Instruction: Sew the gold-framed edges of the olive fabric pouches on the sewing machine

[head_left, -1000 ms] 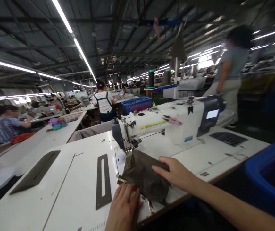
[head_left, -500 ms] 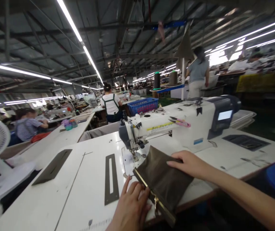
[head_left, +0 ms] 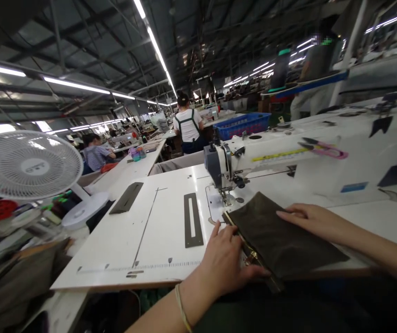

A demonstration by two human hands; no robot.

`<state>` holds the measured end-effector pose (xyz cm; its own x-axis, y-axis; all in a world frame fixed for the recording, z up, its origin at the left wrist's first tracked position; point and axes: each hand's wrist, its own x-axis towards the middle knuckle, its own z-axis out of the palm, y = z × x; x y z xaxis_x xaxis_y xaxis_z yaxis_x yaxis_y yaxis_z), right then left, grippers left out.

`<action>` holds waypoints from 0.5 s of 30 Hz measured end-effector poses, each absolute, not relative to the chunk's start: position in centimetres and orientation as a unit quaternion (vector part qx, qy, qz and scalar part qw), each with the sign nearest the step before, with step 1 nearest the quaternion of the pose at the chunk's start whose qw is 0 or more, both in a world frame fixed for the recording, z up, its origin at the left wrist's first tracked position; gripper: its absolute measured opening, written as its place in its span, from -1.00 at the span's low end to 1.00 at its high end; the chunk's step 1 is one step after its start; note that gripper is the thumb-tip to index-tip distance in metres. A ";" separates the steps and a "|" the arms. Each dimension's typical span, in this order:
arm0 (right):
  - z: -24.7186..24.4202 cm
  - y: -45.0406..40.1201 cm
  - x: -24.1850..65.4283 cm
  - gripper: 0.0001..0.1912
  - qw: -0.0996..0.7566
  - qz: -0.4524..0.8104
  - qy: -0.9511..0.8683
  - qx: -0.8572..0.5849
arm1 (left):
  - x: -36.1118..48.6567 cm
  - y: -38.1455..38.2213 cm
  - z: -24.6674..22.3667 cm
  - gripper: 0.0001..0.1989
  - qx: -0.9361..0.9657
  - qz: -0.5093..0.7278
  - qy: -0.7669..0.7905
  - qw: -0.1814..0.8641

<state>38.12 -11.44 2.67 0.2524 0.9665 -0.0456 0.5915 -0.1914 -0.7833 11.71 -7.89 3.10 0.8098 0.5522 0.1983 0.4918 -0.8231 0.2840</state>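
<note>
- A long factory hall with strip lights (head_left: pixel 157 41) runs off ahead; rows of sewing stations recede into it, and a co-worker in dark apron straps (head_left: pixel 187 125) sits with their back turned.
- A white sewing table (head_left: pixel 122 240) fills the foreground, with a printed ruler scale (head_left: pixel 139 267) along its front edge and a dark slotted plate (head_left: pixel 193 219) set in its top. A white electric fan (head_left: pixel 28 164) stands off its left edge; the lettering on the hub is too small to read.
- A white industrial sewing machine (head_left: pixel 271 157) stands towards the table's back edge. Its yellow label (head_left: pixel 275 155) and blue label (head_left: pixel 354 187) are unreadable. Snips with pink handles (head_left: pixel 323 150) lie on it.
- A dark olive fabric pouch (head_left: pixel 282 236) lies flat near the table's front edge, just in front of the presser foot (head_left: pixel 226 196).
- The left hand (head_left: pixel 226 259) lies open, fingers spread across the brass-coloured zip (head_left: pixel 252 256), pressing rather than gripping.
- The right hand (head_left: pixel 309 217) rests on the pouch's top, fingers extended and together.
- Flat, even pressure from both hands seems the right handling: it should keep the cloth smooth and the zip straight.
</note>
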 end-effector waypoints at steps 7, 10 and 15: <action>5.2 -11.1 35.8 -0.45 0.426 0.514 -0.503 -0.550 | 12.0 -6.8 2.4 0.00 0.947 0.083 0.297 0.092; 4.0 -12.5 36.1 -0.51 0.383 0.498 -0.602 -0.492 | 11.9 -6.3 3.0 -0.03 0.946 0.056 0.307 0.086; 1.4 -16.3 35.9 -0.59 0.232 0.163 -0.784 -0.553 | 12.0 -5.7 3.5 0.01 0.947 0.039 0.304 0.092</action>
